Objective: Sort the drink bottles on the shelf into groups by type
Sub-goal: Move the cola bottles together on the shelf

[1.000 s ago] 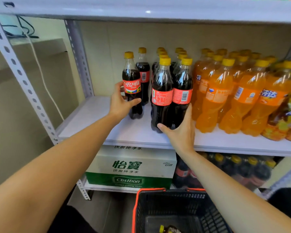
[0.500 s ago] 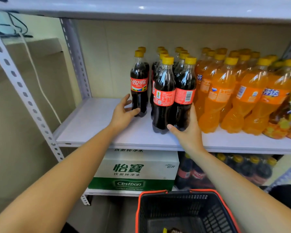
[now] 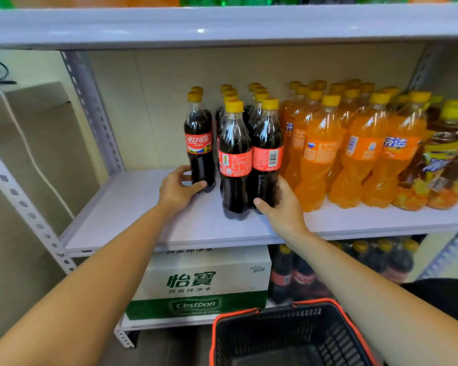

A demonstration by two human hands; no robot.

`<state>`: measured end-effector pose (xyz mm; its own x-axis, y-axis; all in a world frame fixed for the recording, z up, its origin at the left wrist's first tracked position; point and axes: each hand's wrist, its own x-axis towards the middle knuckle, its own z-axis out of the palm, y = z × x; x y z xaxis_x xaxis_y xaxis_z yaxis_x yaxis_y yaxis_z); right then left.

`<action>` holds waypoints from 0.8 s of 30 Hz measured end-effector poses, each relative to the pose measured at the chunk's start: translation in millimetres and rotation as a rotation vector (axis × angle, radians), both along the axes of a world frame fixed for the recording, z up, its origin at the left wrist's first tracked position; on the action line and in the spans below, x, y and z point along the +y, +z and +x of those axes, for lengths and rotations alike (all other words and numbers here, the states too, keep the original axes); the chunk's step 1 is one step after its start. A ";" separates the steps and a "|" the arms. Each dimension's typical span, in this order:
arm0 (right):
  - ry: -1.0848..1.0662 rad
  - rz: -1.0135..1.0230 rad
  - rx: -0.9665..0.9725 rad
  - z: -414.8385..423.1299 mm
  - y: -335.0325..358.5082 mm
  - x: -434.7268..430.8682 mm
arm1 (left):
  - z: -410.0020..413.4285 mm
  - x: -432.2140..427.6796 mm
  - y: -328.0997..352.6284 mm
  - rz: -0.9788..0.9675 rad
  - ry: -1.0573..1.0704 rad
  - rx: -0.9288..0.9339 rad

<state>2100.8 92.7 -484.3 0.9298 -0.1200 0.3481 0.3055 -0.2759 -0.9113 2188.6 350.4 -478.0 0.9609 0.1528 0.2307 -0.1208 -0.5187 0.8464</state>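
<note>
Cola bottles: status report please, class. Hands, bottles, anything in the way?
Left hand grips left cola. Right hand grips right cola. Orange bottles crowd its right side.

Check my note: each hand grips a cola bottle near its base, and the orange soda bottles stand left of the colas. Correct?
One slip: the head view shows the orange soda bottles standing right of the colas, not left. The left hand does grip the left cola bottle near its base, the right hand the right cola bottle.
</note>
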 end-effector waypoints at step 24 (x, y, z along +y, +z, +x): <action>-0.059 -0.691 -0.453 3.5 179.4 0.6 | 10.9 3.9 59.6 -0.101 -0.114 -0.153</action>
<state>2104.3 93.3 -304.9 0.6807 0.2139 0.7006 0.5695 -0.7561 -0.3224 2199.5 354.2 -418.4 0.9282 0.0747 0.3644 -0.3050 -0.4080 0.8605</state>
